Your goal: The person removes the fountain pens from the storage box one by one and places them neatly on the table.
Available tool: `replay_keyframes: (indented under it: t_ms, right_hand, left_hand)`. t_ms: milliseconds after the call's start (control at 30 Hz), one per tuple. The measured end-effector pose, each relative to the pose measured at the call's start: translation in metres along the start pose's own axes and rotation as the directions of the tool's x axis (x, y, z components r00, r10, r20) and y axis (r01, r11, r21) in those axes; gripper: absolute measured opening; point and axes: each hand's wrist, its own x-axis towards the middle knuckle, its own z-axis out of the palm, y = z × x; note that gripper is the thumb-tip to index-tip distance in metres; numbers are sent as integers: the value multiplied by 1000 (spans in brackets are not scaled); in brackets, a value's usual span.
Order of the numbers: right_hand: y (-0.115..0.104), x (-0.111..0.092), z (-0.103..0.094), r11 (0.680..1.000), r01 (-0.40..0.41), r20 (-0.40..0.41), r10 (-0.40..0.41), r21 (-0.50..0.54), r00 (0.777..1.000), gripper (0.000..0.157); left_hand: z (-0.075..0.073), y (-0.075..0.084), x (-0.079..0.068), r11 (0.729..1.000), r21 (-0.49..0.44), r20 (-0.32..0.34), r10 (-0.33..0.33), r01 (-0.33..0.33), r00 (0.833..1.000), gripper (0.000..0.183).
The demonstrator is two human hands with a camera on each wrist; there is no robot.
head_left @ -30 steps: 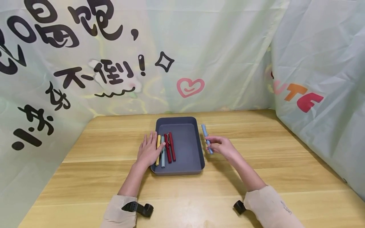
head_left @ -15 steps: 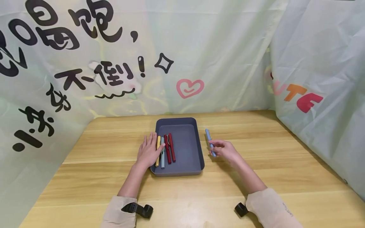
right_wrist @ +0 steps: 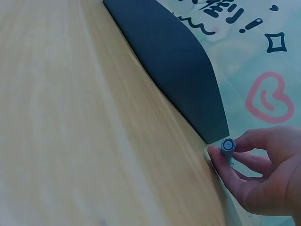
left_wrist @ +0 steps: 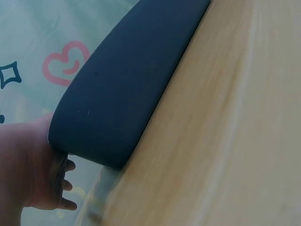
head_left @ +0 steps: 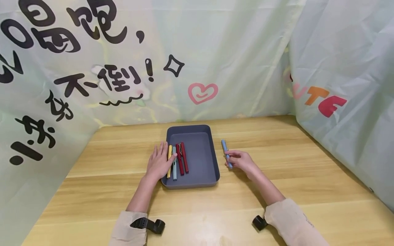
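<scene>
My right hand (head_left: 243, 161) pinches a blue pen (head_left: 224, 145) beside the right wall of a dark grey tray (head_left: 201, 181). In the right wrist view the round end of that pen (right_wrist: 228, 146) points at the camera, between thumb and fingers. My left hand (head_left: 158, 164) rests over the tray's left rim, fingers straight and the thumb reaching inside across the pens. A yellow pen (head_left: 168, 172), a light blue pen (head_left: 174, 172) and two dark red pens (head_left: 179, 164) lie side by side in the tray's left part. Their upper parts near the thumb are partly covered.
The tray stands on a wooden table (head_left: 194, 215). A printed cloth (head_left: 240, 61) hangs behind the table and along both sides. The tray's outer wall (left_wrist: 122, 84) fills much of the left wrist view. Black camera mounts sit on both wrists.
My right hand has moved slightly right with the blue pen, away from the tray, then stayed about there. The left hand and the pens in the tray keep their places.
</scene>
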Motion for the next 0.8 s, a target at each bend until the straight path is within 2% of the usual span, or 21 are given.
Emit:
replay_keyframes:
  t_ms: [267, 500, 633, 800]
  right_hand:
    - [3, 1, -1, 999, 12, -19, -13, -41, 1000, 35]
    - [4, 0, 3, 983, 60, -82, -75, -171, 994, 33]
    - [3, -2, 6, 966, 50, -135, -87, -252, 987, 32]
    - [1, -3, 8, 952, 56, -149, -105, -302, 983, 32]
  left_hand:
    - [2, -1, 1, 1000, -8, -4, -6, 6, 1000, 71]
    - [1, -1, 2, 1000, -7, -3, 2, -2, 1000, 71]
    - [1, -1, 2, 1000, -3, -2, 7, -7, 1000, 71]
    - [0, -1, 1, 1000, -7, 2, 3, -3, 1000, 71]
